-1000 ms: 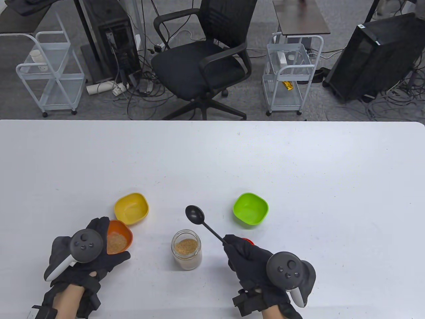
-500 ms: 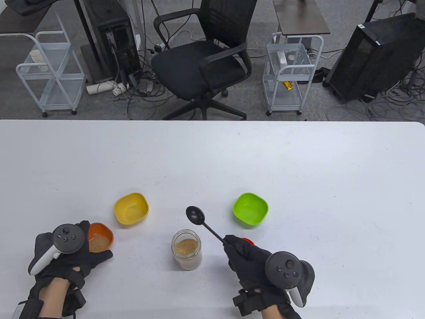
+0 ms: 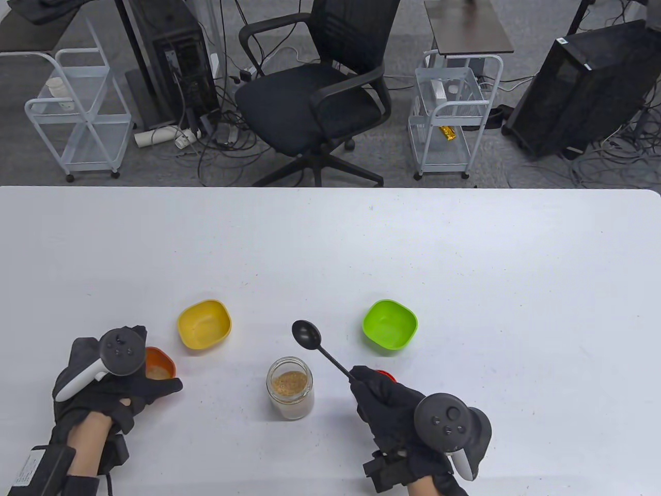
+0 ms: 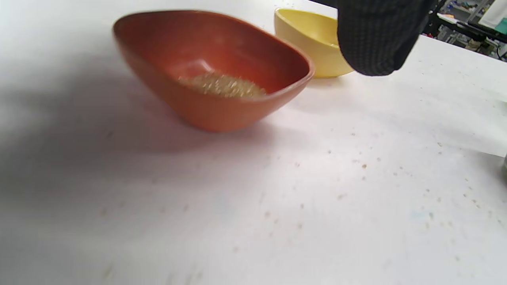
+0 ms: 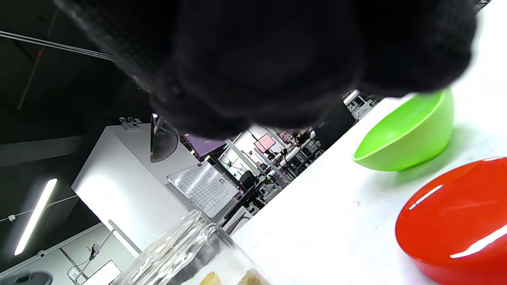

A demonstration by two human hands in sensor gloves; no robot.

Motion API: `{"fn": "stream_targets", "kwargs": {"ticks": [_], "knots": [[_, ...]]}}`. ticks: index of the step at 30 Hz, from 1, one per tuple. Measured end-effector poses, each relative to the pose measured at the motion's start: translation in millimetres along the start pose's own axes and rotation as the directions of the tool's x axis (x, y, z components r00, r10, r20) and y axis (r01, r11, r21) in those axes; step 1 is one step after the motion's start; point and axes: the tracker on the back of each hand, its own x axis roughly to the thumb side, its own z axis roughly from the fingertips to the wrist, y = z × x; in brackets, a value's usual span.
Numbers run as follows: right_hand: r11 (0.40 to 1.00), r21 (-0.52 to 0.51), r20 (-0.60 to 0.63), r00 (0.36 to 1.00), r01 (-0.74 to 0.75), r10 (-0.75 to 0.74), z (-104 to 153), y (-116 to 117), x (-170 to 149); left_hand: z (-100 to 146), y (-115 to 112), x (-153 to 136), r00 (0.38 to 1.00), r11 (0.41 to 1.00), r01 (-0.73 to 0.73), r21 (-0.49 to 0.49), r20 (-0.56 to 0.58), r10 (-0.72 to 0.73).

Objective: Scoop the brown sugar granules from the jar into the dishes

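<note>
L→R, on white counter (image 3: 330,243): left hand (image 3: 111,385), fingers relaxed and straight, holding nothing, over near edge of orange dish (image 4: 214,69) w/ sugar; yellow dish (image 3: 204,324) just beyond; open jar (image 3: 290,394) of brown sugar, centre; black spoon (image 3: 319,347) pinched by right hand (image 3: 397,408) fingers, bowl raised beyond jar; green dish (image 3: 390,324) far right; red lid (image 5: 455,221) beside right hand.

No text, label, brand or number is legible in any view.
</note>
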Motion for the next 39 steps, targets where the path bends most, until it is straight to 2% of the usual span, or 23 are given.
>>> {"fn": "stream_targets", "kwargs": {"ticks": [6,10,17,25,29,33,39], "knots": [[1.0,0.001,-0.007,1.0,-0.007,0.007,0.5,-0.5,-0.8,-27.6,22.5,36.6,0.99,0.987,0.14,-0.075,-0.02,-0.142],[1.0,-0.002,-0.013,1.0,-0.007,0.007,0.8,-1.2,-1.5,-50.2,26.8,52.2,0.968,0.961,0.244,-0.129,-0.027,-0.249],[1.0,-0.004,-0.018,1.0,-0.01,0.01,0.9,-2.1,-2.5,-80.8,23.4,66.9,0.953,0.937,0.298,-0.182,-0.007,-0.304],[1.0,0.001,-0.022,1.0,-0.022,0.022,1.2,-2.2,-3.1,-100.2,18.2,65.4,0.965,0.933,0.257,-0.251,0.01,-0.263],[1.0,0.004,-0.023,0.999,-0.025,0.025,1.6,-2.0,-3.3,-103.6,16.0,64.1,0.969,0.94,0.244,-0.239,0.025,-0.246],[1.0,0.012,-0.024,0.999,-0.029,0.03,1.4,-0.9,-3.5,-102.4,16.9,64.3,0.969,0.952,0.246,-0.183,0.036,-0.243],[0.999,0.025,-0.02,0.999,-0.036,0.037,0.8,0.8,-3.1,-85.5,25.1,71.0,0.963,0.961,0.262,-0.085,0.086,-0.255]]}}
